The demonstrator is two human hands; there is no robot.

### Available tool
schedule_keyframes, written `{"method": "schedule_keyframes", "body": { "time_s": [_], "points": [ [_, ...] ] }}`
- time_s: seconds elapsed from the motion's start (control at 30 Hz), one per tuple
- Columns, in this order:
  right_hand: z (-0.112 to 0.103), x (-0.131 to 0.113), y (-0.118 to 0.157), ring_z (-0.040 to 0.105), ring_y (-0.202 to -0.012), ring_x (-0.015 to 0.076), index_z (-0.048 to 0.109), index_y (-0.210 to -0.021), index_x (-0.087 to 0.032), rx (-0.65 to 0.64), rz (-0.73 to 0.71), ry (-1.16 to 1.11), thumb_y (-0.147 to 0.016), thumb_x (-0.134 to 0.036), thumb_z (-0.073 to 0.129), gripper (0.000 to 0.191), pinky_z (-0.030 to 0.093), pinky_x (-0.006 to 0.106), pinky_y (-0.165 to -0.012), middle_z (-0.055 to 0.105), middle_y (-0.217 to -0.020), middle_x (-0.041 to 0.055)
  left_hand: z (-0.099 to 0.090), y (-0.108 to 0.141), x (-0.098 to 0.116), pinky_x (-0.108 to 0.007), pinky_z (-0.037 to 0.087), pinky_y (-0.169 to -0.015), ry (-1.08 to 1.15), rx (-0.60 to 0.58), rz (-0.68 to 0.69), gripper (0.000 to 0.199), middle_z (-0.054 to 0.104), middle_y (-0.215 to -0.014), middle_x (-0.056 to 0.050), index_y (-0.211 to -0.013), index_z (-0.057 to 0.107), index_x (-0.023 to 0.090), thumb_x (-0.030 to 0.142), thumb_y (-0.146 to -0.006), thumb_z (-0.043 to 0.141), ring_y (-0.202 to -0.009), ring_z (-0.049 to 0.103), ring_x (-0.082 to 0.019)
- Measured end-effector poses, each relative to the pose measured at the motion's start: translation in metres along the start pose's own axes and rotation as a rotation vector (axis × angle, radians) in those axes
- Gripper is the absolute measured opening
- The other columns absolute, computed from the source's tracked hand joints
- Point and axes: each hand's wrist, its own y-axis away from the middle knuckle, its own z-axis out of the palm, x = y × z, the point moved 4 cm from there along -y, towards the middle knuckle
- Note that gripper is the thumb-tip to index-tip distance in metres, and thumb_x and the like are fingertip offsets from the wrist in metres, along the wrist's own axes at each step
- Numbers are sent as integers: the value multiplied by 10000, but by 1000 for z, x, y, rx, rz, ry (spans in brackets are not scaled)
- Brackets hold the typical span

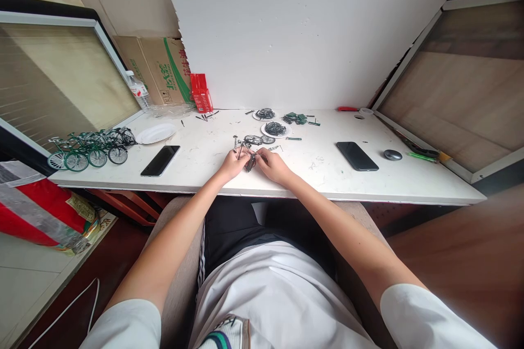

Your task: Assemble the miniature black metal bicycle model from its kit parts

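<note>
Close to the table's front edge, my left hand (234, 164) is closed on a small dark model bicycle (241, 146), part of which rises past the fingers. My right hand (273, 166) pinches at the same model from the other side, its fingertips near a dark piece (251, 162) between the hands. Whether the right fingers grip the model itself or a tiny loose part is hidden. Just beyond lie small black wheels (262, 139). Farther back, two white plates hold heaps of black parts (275, 128), with dark green pieces (295, 118) beside them.
Several model bicycles (88, 151) stand in a row at the left. An empty white plate (155, 133) and a phone (160, 161) lie nearby. At the right are another phone (357, 156) and a silver round object (392, 155). A red box (202, 94) stands by a white back panel (278, 32).
</note>
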Motion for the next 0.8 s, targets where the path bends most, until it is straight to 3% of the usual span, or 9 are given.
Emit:
{"method": "schedule_keyframes", "body": {
  "time_s": [0.8],
  "points": [
    [1,2,0,663,-770,229,598,-1019,-235,-5,9,0,-1079,-409,444,241,462,333,-762,758,-887,59,-1,-1,-3,-279,536,-682,-16,1,9,108,649,-730,-23,-928,709,159,242,-869,673,-734,652,-179]
  ]
}}
